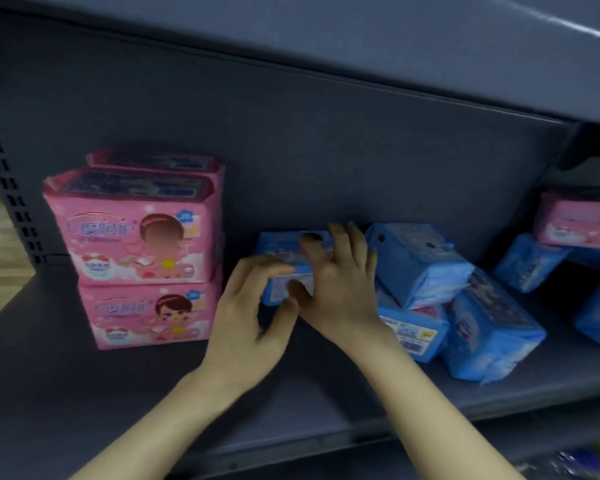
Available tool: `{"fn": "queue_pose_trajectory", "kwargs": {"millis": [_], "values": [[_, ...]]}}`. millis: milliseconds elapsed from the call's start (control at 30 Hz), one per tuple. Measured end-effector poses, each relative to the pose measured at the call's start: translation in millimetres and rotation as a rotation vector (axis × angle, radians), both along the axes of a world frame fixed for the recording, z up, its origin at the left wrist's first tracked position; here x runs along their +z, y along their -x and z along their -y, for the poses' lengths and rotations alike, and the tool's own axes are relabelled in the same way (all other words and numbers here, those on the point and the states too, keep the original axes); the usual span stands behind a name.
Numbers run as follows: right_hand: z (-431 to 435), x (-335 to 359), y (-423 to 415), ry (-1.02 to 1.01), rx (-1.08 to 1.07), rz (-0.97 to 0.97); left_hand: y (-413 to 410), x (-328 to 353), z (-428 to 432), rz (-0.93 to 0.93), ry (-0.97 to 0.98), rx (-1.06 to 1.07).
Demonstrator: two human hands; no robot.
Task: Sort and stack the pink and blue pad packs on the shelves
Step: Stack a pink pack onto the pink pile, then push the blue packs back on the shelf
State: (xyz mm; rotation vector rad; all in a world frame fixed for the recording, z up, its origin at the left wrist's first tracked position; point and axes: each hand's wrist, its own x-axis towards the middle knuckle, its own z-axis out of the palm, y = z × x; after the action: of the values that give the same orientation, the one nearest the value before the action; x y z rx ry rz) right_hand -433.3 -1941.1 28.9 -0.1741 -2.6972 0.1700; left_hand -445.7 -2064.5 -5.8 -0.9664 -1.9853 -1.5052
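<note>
Both my hands hold one blue pad pack (284,251) standing on the dark shelf (84,393) just right of the pink stack. My left hand (250,317) grips its lower left corner, fingers on top and thumb below. My right hand (336,282) covers its front, fingers curled over the top edge. The pink stack (136,251) is two packs high, with more pink packs behind. To the right lies a loose heap of blue packs (458,306), some tilted.
At the far right, a pink pack (579,220) rests on more blue packs (530,261). An upper shelf (430,46) overhangs close above. A perforated upright (11,202) bounds the left side. Bare shelf lies in front of the packs.
</note>
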Motion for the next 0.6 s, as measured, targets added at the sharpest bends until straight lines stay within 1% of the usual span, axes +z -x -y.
{"fn": "queue_pose_trajectory", "kwargs": {"millis": [67, 100, 200, 267, 367, 600], "values": [[-23, 0, -11, -0.037, -0.097, 0.164, 9, -5, -20, 0.156, 0.022, 0.024], [-31, 1, -17, -0.069, -0.133, 0.196, 15, -7, -29, 0.251, 0.047, 0.050], [-49, -1, -25, -0.169, -0.191, 0.304, 37, -8, -52, 0.633, 0.178, 0.139], [-58, -2, -29, -0.210, -0.221, 0.379, 51, -14, -64, 0.769, 0.213, 0.166], [-68, -6, -29, -0.226, -0.231, 0.414, 68, -29, -74, 0.835, 0.161, 0.182], [-81, -12, -23, -0.161, -0.161, 0.370, 77, -37, -84, 0.784, 0.096, 0.271]]}}
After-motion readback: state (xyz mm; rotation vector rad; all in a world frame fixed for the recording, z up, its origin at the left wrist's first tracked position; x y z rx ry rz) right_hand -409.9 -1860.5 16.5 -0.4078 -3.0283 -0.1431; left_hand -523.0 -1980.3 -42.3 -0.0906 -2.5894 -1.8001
